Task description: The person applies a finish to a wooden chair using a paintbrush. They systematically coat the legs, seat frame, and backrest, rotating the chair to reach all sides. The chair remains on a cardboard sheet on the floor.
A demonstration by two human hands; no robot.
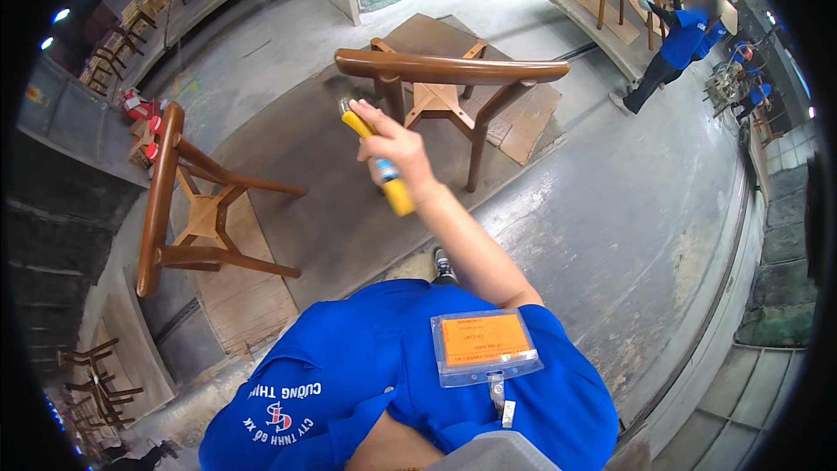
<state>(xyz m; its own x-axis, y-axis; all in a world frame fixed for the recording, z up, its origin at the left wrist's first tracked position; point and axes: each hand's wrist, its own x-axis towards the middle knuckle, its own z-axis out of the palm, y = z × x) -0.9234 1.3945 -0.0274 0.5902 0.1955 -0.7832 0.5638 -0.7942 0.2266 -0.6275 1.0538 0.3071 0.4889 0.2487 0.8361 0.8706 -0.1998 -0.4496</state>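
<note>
My right hand [395,150] is raised in front of me, shut on a yellow-handled brush [398,196] with a blue band. The brush's head points up and touches or nearly touches the left end of the curved back rail of a dark brown wooden chair frame [453,68]. That frame stands on a brown board [514,126] on the grey floor. My left hand is out of sight. My blue shirt with an orange badge [484,344] fills the lower middle of the view.
A second brown chair frame [161,201] stands to the left on another board [244,292]. More chairs are stacked at the top left [131,30] and bottom left [96,379]. A person in blue [676,44] works at another chair at the top right.
</note>
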